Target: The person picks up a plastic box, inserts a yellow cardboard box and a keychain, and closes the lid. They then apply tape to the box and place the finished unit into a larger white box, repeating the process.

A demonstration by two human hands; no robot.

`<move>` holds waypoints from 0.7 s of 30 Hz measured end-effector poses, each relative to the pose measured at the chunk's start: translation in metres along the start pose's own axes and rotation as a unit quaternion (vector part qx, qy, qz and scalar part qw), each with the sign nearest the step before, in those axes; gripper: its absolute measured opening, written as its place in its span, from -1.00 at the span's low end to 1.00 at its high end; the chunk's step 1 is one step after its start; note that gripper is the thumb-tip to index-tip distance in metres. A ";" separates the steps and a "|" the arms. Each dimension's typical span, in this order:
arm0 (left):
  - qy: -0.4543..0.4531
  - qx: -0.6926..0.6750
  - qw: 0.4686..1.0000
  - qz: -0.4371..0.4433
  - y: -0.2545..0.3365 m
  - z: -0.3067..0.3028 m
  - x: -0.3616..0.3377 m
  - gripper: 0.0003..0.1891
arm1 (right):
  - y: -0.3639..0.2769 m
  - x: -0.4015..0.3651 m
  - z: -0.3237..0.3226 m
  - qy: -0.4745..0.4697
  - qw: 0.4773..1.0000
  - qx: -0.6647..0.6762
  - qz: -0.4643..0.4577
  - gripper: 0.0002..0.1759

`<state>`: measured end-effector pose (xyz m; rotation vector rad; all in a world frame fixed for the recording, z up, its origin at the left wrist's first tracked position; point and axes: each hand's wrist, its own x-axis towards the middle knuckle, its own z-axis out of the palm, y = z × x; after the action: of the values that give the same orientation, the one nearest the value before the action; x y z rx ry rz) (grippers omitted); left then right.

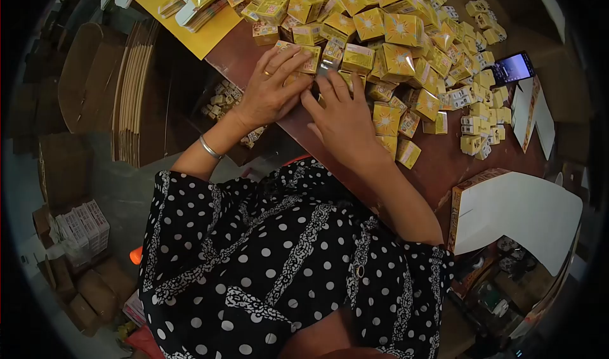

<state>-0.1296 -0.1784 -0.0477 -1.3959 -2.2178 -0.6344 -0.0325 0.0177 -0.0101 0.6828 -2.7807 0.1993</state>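
My left hand [274, 85], with a ring and a silver bangle, is curled over a small yellow box [309, 59] near the table's edge. Close beside it, my right hand [346, 115] lies with its fingers spread and bent, fingertips near a shiny silver piece [328, 66] and the nearest boxes. I see nothing plainly held in that hand. A large heap of yellow boxes [398, 61] with orange starburst prints spreads beyond and to the right of both hands. Part of what lies beneath the fingers is hidden.
Smaller yellow-and-white packs [485, 121] and a lit phone [514, 68] sit at right. A yellow sheet [206, 32] carries flat cartons at upper left. An open white carton [514, 207] stands at lower right. Stacked cardboard [134, 92] is on the left; loose packs [222, 99] lie below the table's edge.
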 end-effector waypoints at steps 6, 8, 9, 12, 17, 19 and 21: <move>0.004 -0.015 0.999 -0.036 -0.002 0.003 0.001 -0.72 | 0.017 -0.014 -0.005 -0.059 0.998 -0.024 0.023 -0.45; 0.046 -0.010 0.998 -0.041 0.008 0.004 -0.002 -0.75 | 0.023 -0.027 -0.012 -0.070 0.997 -0.013 0.033 -0.47; 0.046 -0.014 0.998 -0.041 0.014 0.006 -0.004 -0.75 | 0.026 -0.032 -0.017 -0.076 0.996 -0.002 0.045 -0.48; 0.046 -0.103 0.993 0.030 0.046 0.012 -0.001 -0.75 | 0.033 -0.044 -0.036 -0.097 0.993 0.001 0.064 -0.49; -0.060 -0.027 0.998 -0.022 0.065 0.042 0.013 -0.62 | 0.040 -0.053 -0.044 -0.098 0.992 -0.006 0.084 -0.50; -0.075 0.007 0.996 -0.039 0.065 0.046 0.020 -0.56 | 0.042 -0.055 -0.044 -0.090 0.992 -0.010 0.093 -0.50; -0.148 -0.013 0.985 -0.083 0.066 0.045 0.028 -0.45 | 0.045 -0.057 -0.042 -0.056 0.990 0.005 0.128 -0.52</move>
<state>-0.0860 -0.1064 -0.0577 -1.4043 -2.5882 -0.5404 0.0040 0.0900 0.0104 0.3449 -2.9723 0.2316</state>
